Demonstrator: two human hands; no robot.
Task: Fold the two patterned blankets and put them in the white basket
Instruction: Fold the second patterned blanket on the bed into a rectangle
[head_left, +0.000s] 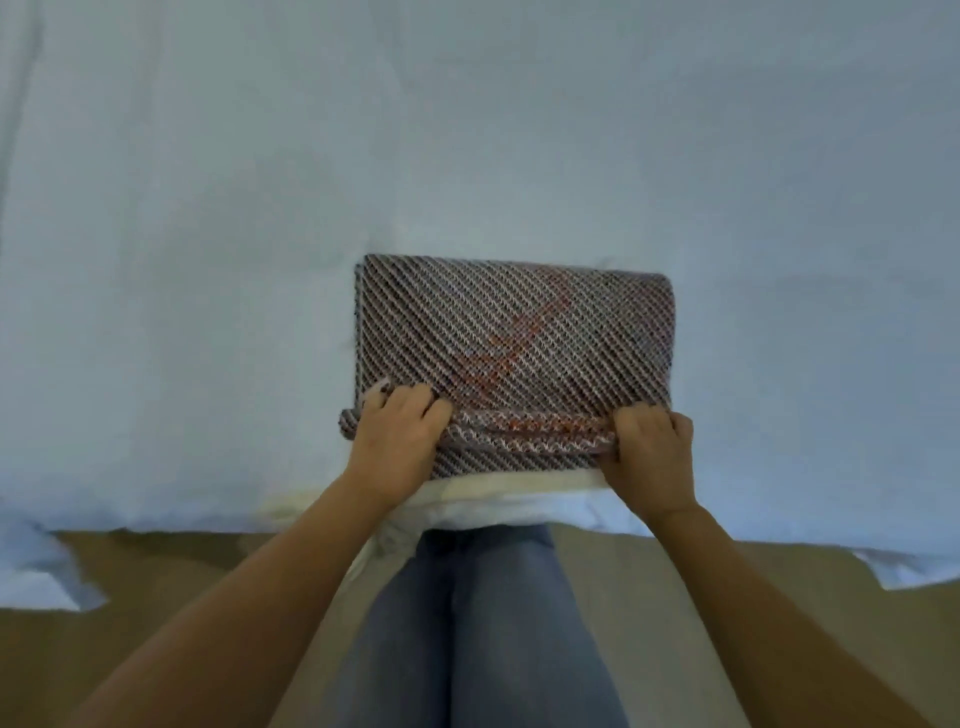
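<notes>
The folded blanket lies on the bed near its front edge, long axis running left to right. The left hand and right hand each grip one end of its near edge.

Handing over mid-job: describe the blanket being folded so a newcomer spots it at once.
Start at the pale bed sheet filling the upper view. At its near edge, before the person's legs, lies the folded blanket, the left hand and right hand gripping its near side. It alone is dark, diagonally striped, with an orange mark.
</notes>
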